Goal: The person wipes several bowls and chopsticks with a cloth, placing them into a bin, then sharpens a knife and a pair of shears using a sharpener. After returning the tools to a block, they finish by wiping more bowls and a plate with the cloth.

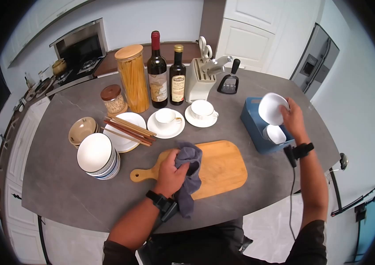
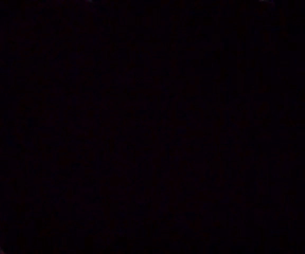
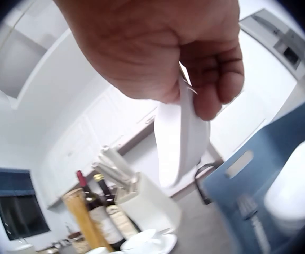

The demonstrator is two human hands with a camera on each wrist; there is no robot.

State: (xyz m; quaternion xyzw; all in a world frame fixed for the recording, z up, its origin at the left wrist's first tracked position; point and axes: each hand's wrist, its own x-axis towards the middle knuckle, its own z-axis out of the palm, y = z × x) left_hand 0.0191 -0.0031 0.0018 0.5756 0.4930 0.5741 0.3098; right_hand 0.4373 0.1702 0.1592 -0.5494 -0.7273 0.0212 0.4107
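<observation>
In the head view my left hand (image 1: 171,173) grips a bunched grey-purple cloth (image 1: 191,155), which drapes over the wooden cutting board (image 1: 223,164) and hangs past its near edge. At the right, my right hand (image 1: 294,118) pinches a small white bowl (image 1: 270,108) by its rim. The bowl is tilted, held up over the blue bin (image 1: 252,129). Inside that bin are more white dishes (image 1: 276,134), and the right wrist view shows a fork (image 3: 246,205) beside them. The left wrist view is almost wholly black.
Stacked bowls (image 1: 93,152), chopsticks on white plates (image 1: 127,126) and two cups on saucers (image 1: 166,119) stand left of and behind the board. Farther back are a pasta jar (image 1: 133,79), two bottles (image 1: 157,73) and a knife block (image 1: 199,84).
</observation>
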